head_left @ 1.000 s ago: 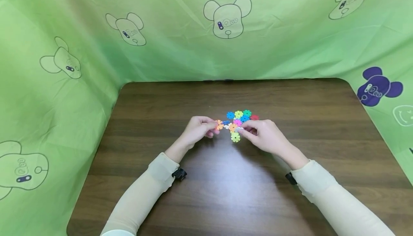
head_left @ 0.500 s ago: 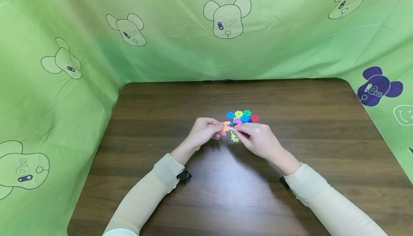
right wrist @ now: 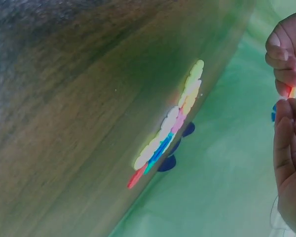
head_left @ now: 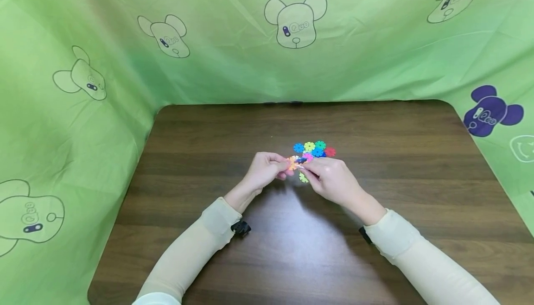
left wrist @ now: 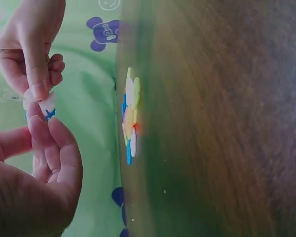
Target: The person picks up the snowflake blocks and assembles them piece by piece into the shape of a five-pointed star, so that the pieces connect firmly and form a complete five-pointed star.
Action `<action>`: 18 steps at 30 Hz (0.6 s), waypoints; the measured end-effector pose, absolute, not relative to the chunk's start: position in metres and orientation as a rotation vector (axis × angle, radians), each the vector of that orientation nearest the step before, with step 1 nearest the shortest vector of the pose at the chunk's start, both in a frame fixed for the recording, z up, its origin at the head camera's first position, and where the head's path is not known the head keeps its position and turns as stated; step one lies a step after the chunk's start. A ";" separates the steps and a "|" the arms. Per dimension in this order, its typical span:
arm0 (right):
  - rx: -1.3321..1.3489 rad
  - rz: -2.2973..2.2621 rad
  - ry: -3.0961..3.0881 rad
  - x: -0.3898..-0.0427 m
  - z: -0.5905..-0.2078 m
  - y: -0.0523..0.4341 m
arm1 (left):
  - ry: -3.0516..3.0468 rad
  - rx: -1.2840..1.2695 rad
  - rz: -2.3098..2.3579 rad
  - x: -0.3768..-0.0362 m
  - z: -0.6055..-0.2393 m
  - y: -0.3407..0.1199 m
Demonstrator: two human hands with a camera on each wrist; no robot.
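Two hands pinch small plastic discs together above a dark wooden table (head_left: 267, 258).
The left hand (head_left: 263, 171) and right hand (head_left: 329, 180) meet fingertip to fingertip, fingers clamped on a little cluster of orange, white and blue notched flower-shaped discs (head_left: 295, 162). Just behind, a loose pile of coloured plastic discs (head_left: 314, 149) lies flat; beyond, a green bear-printed cloth (head_left: 292, 41).

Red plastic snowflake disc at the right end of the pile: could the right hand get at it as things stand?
Probably yes. The red plastic snowflake disc lies flat on the brown wooden table just beyond the right hand, with nothing between them. But that hand is pinching a small piece against the left hand, so it isn't free.
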State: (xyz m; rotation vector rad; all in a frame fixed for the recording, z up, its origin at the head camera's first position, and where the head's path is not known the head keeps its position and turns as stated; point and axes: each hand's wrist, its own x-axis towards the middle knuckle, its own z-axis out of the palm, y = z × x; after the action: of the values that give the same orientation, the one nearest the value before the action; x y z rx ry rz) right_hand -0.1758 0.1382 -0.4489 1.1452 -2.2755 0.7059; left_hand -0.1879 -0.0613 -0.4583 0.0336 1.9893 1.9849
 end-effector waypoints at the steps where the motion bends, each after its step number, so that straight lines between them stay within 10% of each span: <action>1: 1.145 0.691 -2.278 -0.176 -0.449 0.138 | 2.001 0.035 1.982 -0.188 -0.459 -0.060; 18: 0.954 0.536 -2.716 -0.196 -0.457 0.188 | 2.137 0.038 1.640 -0.204 -0.473 -0.103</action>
State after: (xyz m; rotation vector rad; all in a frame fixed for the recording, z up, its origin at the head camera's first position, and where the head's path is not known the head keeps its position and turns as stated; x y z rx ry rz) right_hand -0.1958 0.1880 -0.4568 0.9535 -2.7158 0.5356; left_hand -0.2041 -0.1028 -0.4728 0.0382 2.1373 1.6396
